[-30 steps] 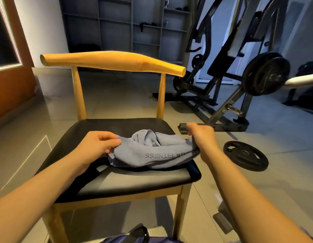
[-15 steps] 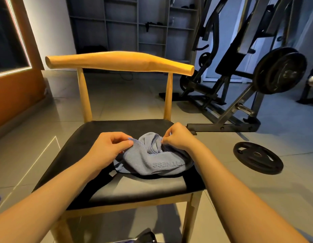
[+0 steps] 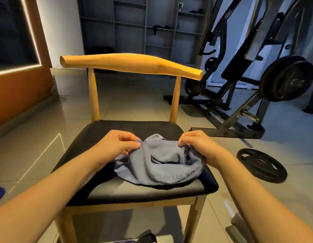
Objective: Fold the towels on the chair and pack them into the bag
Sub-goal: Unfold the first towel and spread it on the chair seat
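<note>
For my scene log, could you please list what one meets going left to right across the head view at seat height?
Left hand → grey-blue towel → right hand → loose weight plate on the floor.

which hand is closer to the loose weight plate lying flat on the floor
Right. The right hand pinches the crumpled grey-blue towel at the chair seat's right side, nearest the black round weight plate. The left hand grips the towel's opposite edge, farther away.
</note>
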`<state>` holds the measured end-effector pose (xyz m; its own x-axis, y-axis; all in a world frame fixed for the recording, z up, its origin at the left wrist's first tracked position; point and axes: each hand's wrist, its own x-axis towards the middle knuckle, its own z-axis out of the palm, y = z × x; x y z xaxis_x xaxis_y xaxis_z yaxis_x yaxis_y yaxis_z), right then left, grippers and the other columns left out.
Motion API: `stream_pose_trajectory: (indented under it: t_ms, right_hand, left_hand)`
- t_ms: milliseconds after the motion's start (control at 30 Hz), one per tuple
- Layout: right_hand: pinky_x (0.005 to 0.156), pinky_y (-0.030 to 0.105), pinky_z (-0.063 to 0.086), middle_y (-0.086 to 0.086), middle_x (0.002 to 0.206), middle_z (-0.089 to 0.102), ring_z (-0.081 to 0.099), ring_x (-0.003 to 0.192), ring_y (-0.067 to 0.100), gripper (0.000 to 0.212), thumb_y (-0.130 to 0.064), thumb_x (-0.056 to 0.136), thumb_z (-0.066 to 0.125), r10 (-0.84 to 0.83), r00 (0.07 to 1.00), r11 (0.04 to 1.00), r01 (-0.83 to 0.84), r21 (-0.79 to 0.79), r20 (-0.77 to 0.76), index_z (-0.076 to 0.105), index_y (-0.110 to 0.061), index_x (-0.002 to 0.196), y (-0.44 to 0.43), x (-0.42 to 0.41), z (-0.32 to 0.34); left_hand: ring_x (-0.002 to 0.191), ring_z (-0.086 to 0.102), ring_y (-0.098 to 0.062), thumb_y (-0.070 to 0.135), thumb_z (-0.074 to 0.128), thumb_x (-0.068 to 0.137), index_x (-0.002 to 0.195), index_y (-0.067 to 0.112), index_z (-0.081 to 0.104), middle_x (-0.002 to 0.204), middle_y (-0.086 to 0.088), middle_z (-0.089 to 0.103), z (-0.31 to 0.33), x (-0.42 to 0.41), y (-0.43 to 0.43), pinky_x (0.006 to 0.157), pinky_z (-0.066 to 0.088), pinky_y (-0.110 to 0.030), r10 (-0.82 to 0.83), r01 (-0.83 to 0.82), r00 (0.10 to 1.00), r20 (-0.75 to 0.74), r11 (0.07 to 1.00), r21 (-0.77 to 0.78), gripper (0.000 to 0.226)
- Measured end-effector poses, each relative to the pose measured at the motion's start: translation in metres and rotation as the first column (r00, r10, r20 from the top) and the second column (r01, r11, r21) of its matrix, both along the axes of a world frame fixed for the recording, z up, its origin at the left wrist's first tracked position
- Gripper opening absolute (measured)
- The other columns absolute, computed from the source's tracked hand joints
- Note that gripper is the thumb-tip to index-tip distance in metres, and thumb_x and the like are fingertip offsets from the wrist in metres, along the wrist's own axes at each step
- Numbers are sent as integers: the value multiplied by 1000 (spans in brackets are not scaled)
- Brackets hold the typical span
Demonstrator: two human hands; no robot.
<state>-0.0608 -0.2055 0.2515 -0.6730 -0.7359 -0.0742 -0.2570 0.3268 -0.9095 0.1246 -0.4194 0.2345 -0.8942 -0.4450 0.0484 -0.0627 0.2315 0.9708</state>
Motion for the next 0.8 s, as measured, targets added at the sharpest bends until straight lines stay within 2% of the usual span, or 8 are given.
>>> stream_pose_trajectory:
  t_ms: [67, 167, 267, 367, 467, 567, 700, 800]
  right_hand:
    - [68, 33, 43, 11, 72, 55, 51, 73, 23, 19, -7, 84, 63, -10, 1000, 1000, 10, -17, -6, 64, -12, 65, 0, 2, 0]
    - [69, 33, 44, 11, 73, 56, 52, 74, 23, 20, -7, 85, 64, 10, 999, 1000, -9, 3, -50, 65, -12, 65, 2, 4, 1]
    - [73, 35, 48, 12, 75, 60, 55, 76, 22, 19, -7, 85, 64, -4, 999, 1000, 4, 11, -41, 68, -11, 67, 6, 4, -2]
    - [76, 35, 49, 11, 76, 63, 57, 77, 21, 16, -6, 85, 65, -21, 999, 1000, 21, -8, -35, 70, -9, 70, 7, 2, -3]
    - [74, 33, 50, 9, 76, 64, 58, 77, 20, 14, -6, 85, 65, -24, 999, 1000, 23, -18, -39, 71, -8, 73, 8, 2, -4]
    - [75, 33, 51, 8, 76, 66, 60, 77, 19, 15, -6, 86, 64, -21, 999, 1000, 20, -22, -32, 71, -8, 73, 9, 1, -4]
    - [74, 32, 52, 7, 77, 67, 61, 76, 18, 13, -10, 88, 67, -30, 999, 999, 29, -21, -28, 73, -2, 81, 8, 0, -5]
    - [69, 32, 49, 7, 71, 64, 60, 69, 18, 33, -34, 92, 71, -95, 995, 994, 95, -47, 11, 71, -3, 84, 8, 0, -4]
  left_hand:
    - [82, 66, -18, 3, 76, 88, 81, 17, 82, 92, -17, 76, -2, 0, 1, 77, 51, -31, -21, 20, 1000, -3, 998, -54, 17]
    - [77, 69, -10, 1, 76, 87, 84, 14, 81, 86, -8, 78, -1, 0, 6, 69, 53, -19, -35, 35, 999, 3, 991, -130, 14]
    - [66, 58, -17, 4, 82, 82, 82, 13, 81, 72, -19, 69, -5, -2, 11, 60, 46, -14, -6, 5, 1000, -2, 982, -191, 10]
    - [70, 58, -22, 8, 87, 77, 80, 13, 81, 82, -24, 69, -9, -4, 11, 62, 51, -17, 30, -35, 999, -31, 986, -163, 9]
    - [93, 73, -24, 6, 84, 80, 81, 14, 83, 96, -1, 78, -9, -6, 15, 87, 59, -38, 26, -34, 997, -69, 993, -109, 7]
    - [99, 74, -25, 9, 82, 82, 87, 15, 84, 98, -2, 79, -8, -8, 22, 97, 57, -51, 51, -53, 997, -60, 998, -25, 8]
    - [87, 72, -25, 11, 84, 81, 82, 16, 84, 88, -11, 79, -7, -11, 26, 90, 58, -46, 104, -104, 992, -72, 994, 16, 5]
    - [86, 73, -20, 12, 83, 81, 81, 16, 83, 87, -5, 79, -5, -11, 27, 81, 57, -35, 154, -152, 983, -100, 988, 31, 4]
